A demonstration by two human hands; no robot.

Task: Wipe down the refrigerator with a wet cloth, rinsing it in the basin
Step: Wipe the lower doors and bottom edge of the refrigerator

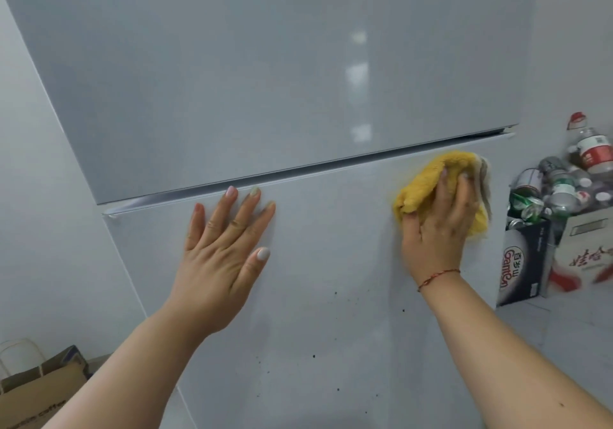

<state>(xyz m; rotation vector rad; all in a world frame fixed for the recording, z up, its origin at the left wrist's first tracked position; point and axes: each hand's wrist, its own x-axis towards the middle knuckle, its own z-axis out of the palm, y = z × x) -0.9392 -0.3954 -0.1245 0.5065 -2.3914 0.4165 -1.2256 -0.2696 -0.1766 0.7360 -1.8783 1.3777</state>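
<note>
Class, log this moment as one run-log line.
step: wiping lower door | right hand: grips cloth | left hand: flat on door | specks remain

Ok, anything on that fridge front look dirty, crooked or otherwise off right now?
Yes. Small dark specks dot the lower door, below where the right hand presses the yellow cloth. The gap between the upper door and the lower one looks wider toward its right end. The left hand lies flat on the lower door.

Soft, even light; pale glare patches on the refrigerator point(360, 80) (wide-angle bending at edges).
</note>
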